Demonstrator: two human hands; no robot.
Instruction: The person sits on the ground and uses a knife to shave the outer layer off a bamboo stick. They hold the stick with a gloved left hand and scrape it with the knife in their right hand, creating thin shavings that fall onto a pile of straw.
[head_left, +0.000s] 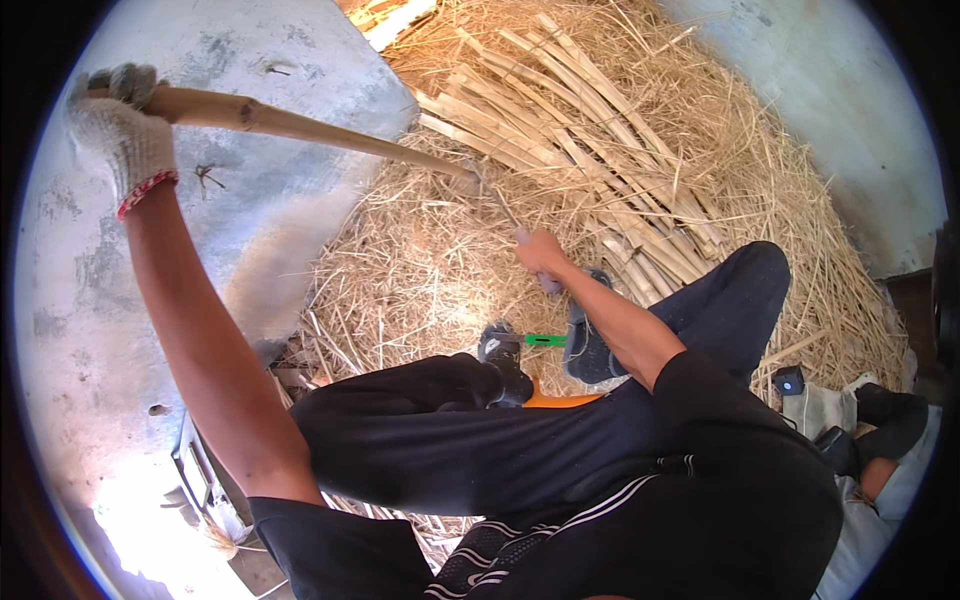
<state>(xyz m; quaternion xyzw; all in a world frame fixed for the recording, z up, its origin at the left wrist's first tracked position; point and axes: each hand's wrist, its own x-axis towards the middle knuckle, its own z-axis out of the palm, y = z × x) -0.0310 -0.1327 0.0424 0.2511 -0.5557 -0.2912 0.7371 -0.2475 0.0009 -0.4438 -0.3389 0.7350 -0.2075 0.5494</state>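
My left hand, in a white knitted glove with a red cuff, is closed around the thick end of a bamboo pole at the upper left. The pole slants down to the right, and its thin end lies over the shavings. My bare right hand is closed on the grip of a hand tool. A thin, dark shaft or blade runs from this hand up to the pole's thin end and seems to meet it there. Blur hides the tool's exact tip.
Split bamboo strips lie on a heap of straw-like shavings. Between my shoes is a green piece, with an orange curved piece nearer me. Grey slabs flank the heap. Another person's arm shows at lower right.
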